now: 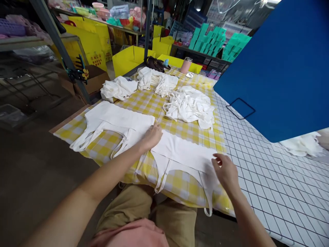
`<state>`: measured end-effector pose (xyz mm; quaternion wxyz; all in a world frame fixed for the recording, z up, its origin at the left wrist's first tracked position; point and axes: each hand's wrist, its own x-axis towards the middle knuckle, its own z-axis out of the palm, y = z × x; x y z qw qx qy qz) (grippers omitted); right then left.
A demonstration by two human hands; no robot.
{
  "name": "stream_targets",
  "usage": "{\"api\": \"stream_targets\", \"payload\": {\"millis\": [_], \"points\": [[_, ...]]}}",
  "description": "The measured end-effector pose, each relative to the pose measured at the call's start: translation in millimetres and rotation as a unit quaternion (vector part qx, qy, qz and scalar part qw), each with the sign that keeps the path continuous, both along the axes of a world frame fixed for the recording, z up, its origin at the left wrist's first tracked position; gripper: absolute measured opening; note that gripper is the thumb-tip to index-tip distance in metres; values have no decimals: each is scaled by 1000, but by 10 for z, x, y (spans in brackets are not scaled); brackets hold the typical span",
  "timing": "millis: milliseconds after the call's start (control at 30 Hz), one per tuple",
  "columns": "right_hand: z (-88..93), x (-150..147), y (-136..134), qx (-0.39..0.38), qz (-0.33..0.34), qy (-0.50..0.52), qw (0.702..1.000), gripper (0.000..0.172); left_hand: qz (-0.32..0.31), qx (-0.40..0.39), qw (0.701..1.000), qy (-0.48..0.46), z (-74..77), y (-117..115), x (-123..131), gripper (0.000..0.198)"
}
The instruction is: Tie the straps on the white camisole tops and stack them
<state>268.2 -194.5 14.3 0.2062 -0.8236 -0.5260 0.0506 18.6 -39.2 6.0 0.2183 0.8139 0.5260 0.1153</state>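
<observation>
Garments, white, two, strapped: a left-hand garment [115,118] and a right-hand garment [185,149], laid flat end to end along the near side of a table, straps toward the person; one strap of the latter hangs past the near edge.

Left hand [153,136]: at the inner ends of both garments, fingers bunched together against the cloth; whether fabric is pinched cannot be told.

Right hand [226,171]: at the outer end of the right-hand garment, fingers loosely curled, thumb near the fingertips; a grip cannot be confirmed.

Table cover [144,103]: yellow-and-white check.

White cloth, three heaps: left heap [119,88], rear heap [156,80] and loose, crumpled right heap [190,104].

Markings: yellow box [86,37], red character-like marks on its side, too small to read; silver packet [189,74], dark mark on top, illegible.

Beside the packet: pink tumbler [186,65]. Dark bag [155,64], behind the rear heap. Claw clip [74,74], dark, with yellow flower, on a metal post.

Right: blue panel [277,68], plain-faced, over a white surface with black grid [244,161].

Background: green boxes [208,39], stacked.
</observation>
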Motion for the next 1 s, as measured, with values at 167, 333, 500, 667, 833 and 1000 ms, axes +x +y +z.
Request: {"api": "stream_targets", "payload": {"millis": [167,333,500,667,833,1000], "points": [[-37,479,386,-111,-155,71,979,23,34,-48,997,59,22,181,190,29],[-72,499,407,-116,-101,174,973,23,0,-75,995,60,48,321,179,18],[86,572,315,-90,-66,283,953,23,-30,-78,996,11,108,337,99,2],[533,578,345,55,-64,418,905,36,-27,14,982,-188,433,501,123,19],[900,541,204,248,-34,332,910,34,-99,73,919,-374,833,528,7,16],[489,542,-209,147,68,183,970,22,-179,121,948,-234,489,140,-374,26]]}}
